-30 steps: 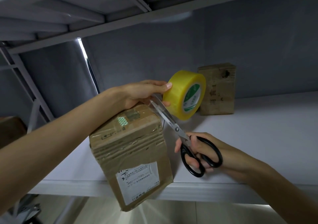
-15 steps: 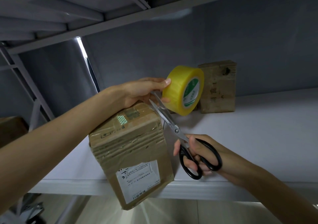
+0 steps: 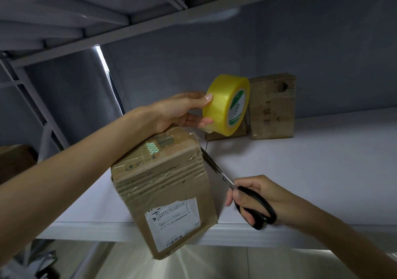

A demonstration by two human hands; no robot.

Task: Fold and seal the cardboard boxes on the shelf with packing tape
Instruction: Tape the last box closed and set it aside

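Taping step on the near cardboard box at the shelf edge. Left hand grips the tape roll above it; right hand clamps the scissors. Next, probably press the cut tape end down flat.

Shelf layout: one box at the front edge, tape roll above and behind it, scissors to its right

The box stands on the shelf, its lower front overhanging the shelf's edge; the left hand is above the box's top rear, holding the tape roll up behind the box; the right hand lies to the box's right with the scissors, blades reaching toward the box's right side; two more boxes stand at the back wall, behind and right of the roll.
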